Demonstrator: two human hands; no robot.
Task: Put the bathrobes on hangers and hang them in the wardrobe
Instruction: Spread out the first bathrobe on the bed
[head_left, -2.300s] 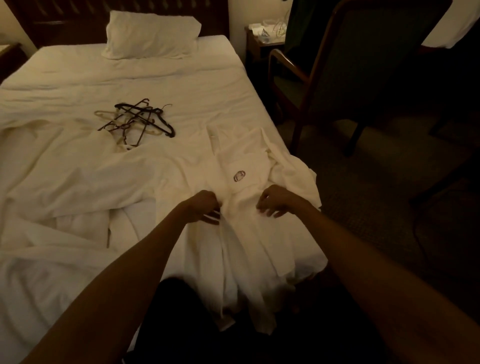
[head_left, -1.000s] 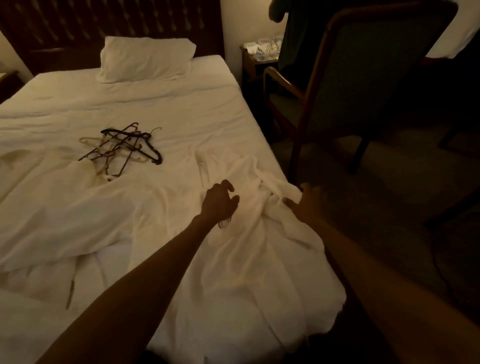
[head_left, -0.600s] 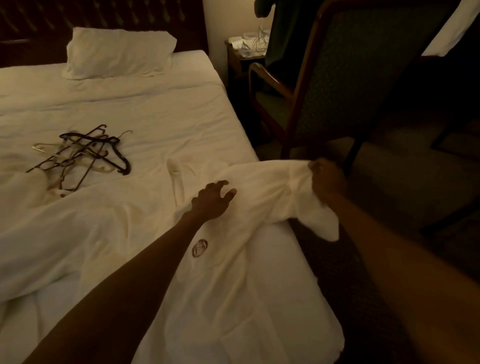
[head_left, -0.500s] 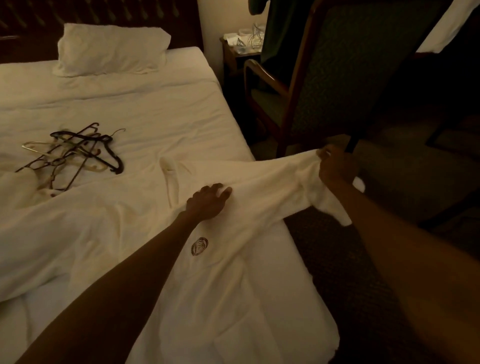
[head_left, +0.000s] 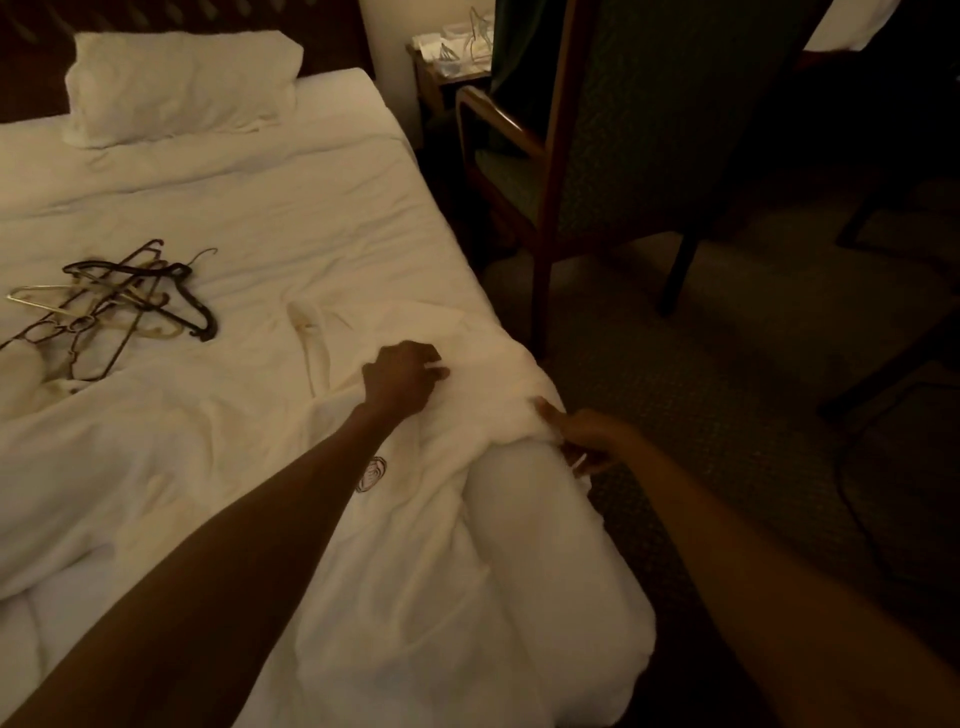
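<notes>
- Robe (head_left: 415, 525) lies spread on the bed (head_left: 291, 208), toward 5 o'clock.
- Right hand (head_left: 584, 436) grips its bunched edge.
- Left hand (head_left: 402, 376) rests on it, fingers curled; grip unclear.
- Hangers (head_left: 122, 301) lie at 10 o'clock.

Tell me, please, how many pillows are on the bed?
1: the pillow lies at the head of the bed, toward its left; others may be out of view past the picture's left edge.

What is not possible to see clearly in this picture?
Head view only:
Wardrobe: outside the frame.
Hangers: tangled, count unclear.
Left hand: its back hides whether it grips the bathrobe.
Logo: partly covered by the left arm.
Nightstand items: small, dim.
</notes>
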